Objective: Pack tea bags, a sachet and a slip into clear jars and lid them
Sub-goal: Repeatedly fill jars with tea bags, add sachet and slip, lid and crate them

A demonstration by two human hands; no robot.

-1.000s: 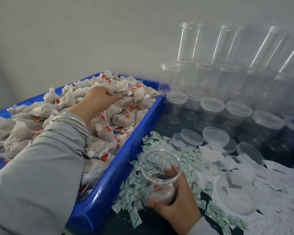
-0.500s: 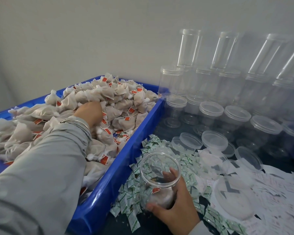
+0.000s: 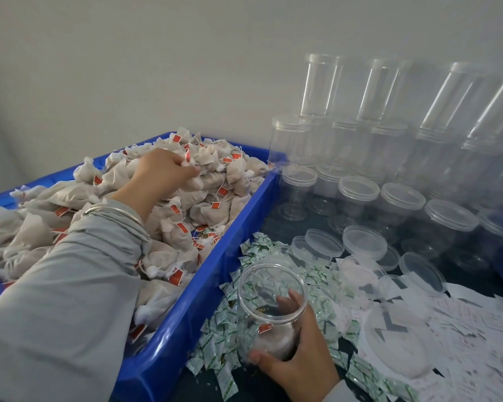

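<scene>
Fingers of the left hand (image 3: 163, 172) curl into tea bags (image 3: 215, 169); right hand (image 3: 299, 358) grips the open jar (image 3: 272, 309).

The head camera looks forward and down, close over the blue bin (image 3: 204, 288) and table.

blue crate (image 3: 186, 320), red-tagged white tea bags (image 3: 204, 210), green-printed sachets (image 3: 215, 343)
</scene>
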